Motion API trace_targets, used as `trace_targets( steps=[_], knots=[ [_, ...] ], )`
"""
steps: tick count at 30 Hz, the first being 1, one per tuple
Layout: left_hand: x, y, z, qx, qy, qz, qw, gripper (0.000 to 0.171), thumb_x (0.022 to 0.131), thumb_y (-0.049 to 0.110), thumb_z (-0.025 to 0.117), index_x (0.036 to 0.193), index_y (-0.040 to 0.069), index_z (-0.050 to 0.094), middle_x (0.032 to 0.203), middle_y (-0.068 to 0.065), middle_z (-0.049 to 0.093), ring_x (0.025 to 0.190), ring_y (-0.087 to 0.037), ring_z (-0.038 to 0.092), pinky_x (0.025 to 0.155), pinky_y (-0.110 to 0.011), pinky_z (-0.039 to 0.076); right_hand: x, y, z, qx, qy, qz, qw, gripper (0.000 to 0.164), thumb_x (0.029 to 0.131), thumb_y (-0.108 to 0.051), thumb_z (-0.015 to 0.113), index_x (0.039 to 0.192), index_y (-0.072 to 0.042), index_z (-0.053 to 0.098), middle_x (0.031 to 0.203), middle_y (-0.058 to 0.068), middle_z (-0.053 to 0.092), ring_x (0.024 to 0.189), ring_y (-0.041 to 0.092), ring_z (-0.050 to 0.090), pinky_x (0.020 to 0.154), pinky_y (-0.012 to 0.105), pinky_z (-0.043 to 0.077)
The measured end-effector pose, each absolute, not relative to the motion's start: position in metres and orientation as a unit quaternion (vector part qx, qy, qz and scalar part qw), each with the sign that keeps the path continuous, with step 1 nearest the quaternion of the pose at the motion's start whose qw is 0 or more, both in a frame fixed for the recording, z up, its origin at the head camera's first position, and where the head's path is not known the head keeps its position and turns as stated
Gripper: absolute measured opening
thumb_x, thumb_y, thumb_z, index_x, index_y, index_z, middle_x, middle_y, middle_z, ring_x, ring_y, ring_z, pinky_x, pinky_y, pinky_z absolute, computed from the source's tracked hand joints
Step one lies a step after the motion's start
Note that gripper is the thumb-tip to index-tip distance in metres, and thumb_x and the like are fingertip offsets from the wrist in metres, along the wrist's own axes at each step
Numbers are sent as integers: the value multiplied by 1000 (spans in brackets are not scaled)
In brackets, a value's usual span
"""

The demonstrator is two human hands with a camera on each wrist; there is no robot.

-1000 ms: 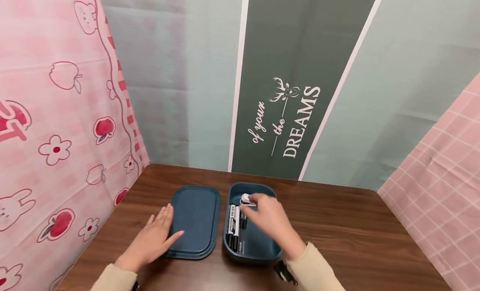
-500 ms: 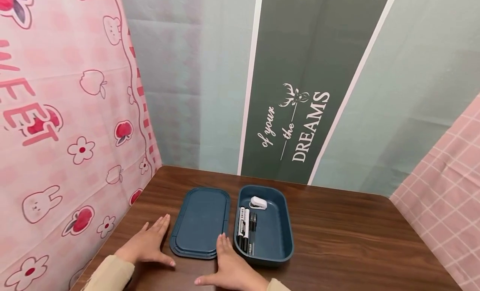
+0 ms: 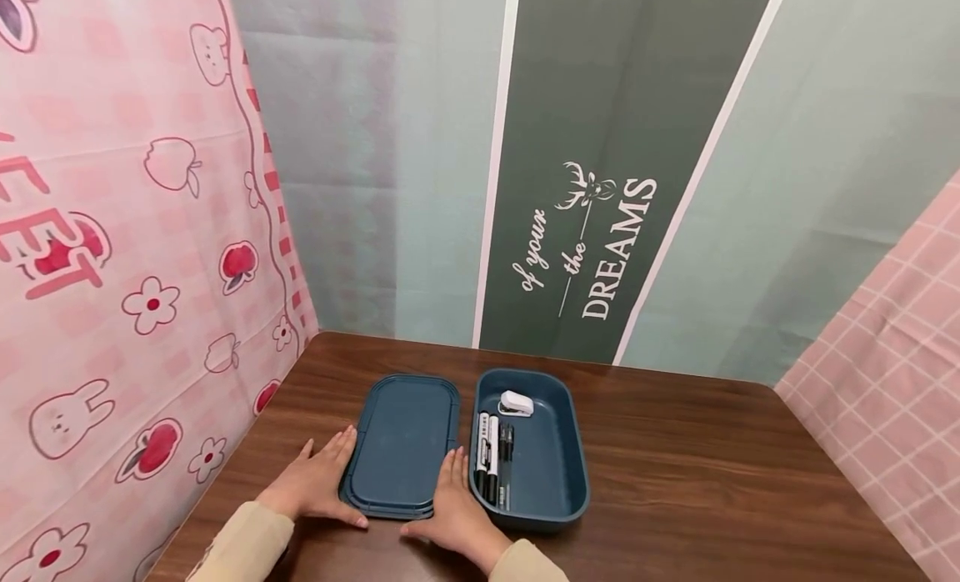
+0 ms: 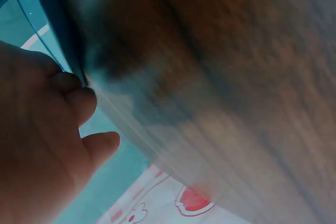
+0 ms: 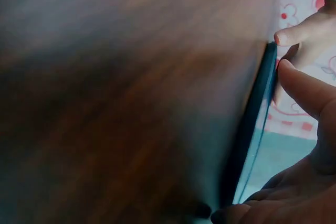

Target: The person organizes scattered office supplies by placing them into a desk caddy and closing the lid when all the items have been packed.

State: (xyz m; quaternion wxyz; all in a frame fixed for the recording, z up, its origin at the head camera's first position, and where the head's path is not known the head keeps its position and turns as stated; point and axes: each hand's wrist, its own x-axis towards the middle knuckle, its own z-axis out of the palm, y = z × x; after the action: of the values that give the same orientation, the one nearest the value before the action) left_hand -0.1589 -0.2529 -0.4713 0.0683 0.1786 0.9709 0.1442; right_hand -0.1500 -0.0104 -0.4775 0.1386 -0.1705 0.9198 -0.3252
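A dark blue rectangular lid (image 3: pixel 408 440) lies flat on the table, left of the matching open box (image 3: pixel 566 465). My left hand (image 3: pixel 318 482) is at the lid's left edge, fingers extended, thumb near the front left corner. Along the right edge lie the straight fingers of my right hand (image 3: pixel 459 515), its thumb by the front edge. Both wrist views show fingertips at the rim of the lid (image 5: pixel 249 129). Inside the box are a small white stapler (image 3: pixel 516 403), two white markers with black caps (image 3: pixel 492 461) and slim dark pens (image 3: pixel 506 442).
The brown wooden table (image 3: pixel 690 482) extends to the right of the box. A grey-green curtain with lettering (image 3: pixel 585 257) hangs behind it, with a pink printed cloth (image 3: pixel 172 232) on the left and a pink checked cloth (image 3: pixel 885 332) on the right.
My right hand has let go of the stapler in the box and come left to the lid's right edge. My left hand has shifted around the lid's front left corner.
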Motion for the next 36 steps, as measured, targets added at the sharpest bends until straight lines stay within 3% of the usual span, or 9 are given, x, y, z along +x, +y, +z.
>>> trace_targets(
  steps=[8,15,25,36],
  knots=[
    [-159,-265,-472,180,968,151,82,124,58,66,76,140,-15,31,146,-29,30,134,-43,30,99,-71,16,-149,-9,-486,-184,933,-296,91,120,63,-37,87,141,20,16,147,39,7,137,49,4,105,48,32],
    [-156,-277,-477,161,970,165,82,131,54,68,77,140,-17,26,146,-32,26,134,-46,26,101,-70,14,-147,-14,-483,-197,945,-233,117,111,73,-48,77,141,19,20,147,38,11,138,47,4,99,43,41],
    [-157,-275,-477,166,975,126,77,125,57,72,72,140,-12,32,147,-28,28,134,-44,27,103,-67,15,-149,-16,-481,-193,946,-235,110,108,74,-45,77,138,23,22,143,43,12,137,50,4,109,51,23],
    [-158,-274,-479,176,978,87,71,124,58,74,69,140,-12,33,147,-27,29,135,-42,27,105,-64,17,-149,-18,-479,-174,955,-225,85,105,71,-43,80,134,25,29,141,45,14,134,52,15,103,47,35]
  ],
)
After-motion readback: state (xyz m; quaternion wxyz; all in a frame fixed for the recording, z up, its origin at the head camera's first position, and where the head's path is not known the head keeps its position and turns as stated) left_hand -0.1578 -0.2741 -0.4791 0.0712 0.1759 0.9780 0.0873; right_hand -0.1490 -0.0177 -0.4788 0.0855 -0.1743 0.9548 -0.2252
